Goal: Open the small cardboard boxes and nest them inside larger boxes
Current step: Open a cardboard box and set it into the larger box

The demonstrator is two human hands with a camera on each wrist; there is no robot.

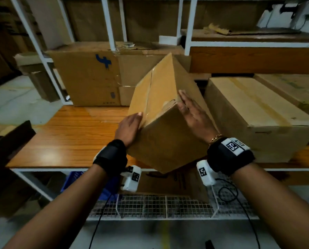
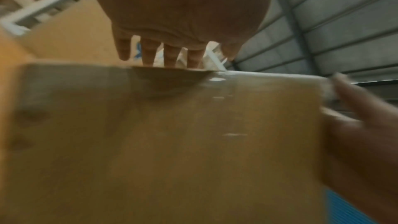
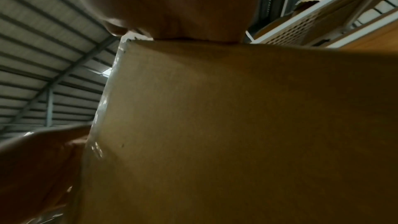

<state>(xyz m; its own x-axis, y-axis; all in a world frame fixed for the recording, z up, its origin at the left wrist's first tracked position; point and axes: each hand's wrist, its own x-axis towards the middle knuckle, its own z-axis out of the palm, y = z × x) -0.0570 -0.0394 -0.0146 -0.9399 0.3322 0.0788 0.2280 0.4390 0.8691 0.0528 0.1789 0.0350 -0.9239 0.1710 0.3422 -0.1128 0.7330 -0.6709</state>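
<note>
Closed, taped cardboard box (image 1: 165, 112) held tilted above wooden shelf (image 1: 69, 139), centre frame.
Pressed between flat left hand (image 1: 130, 127) at 9 o'clock and right hand (image 1: 195, 115) at 3 o'clock; underside hidden, wrist views blurred.

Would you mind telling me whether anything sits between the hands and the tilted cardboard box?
Nothing visible does: the left hand and right hand already press flat against opposite sides of the box.
</note>
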